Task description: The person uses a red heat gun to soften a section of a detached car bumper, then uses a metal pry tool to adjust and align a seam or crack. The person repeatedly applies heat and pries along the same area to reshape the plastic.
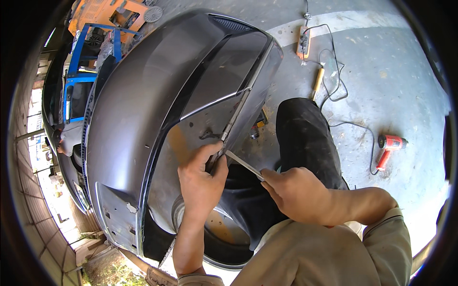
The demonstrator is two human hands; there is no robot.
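My left hand [202, 178] pinches the narrow dark trim strip [234, 119] along the side of a dark grey car [129, 100], thumb and fingers on either side of its edge. Closed around a thin, flat metal tool [245, 164], my right hand [298, 193] is to the right of it. The tool's far end meets the strip close to my left thumb; its near end is hidden in my fist, so I cannot tell its exact kind. A bright metal moulding [214, 102] crosses the car's side just beyond.
A red heat gun [391, 143] lies on the grey floor at the right, its cord running to an orange power strip [303, 42]. A yellow-handled tool [318, 81] lies past my knee. Blue door frames [71, 81] and an orange vehicle part [98, 16] stand at the far left.
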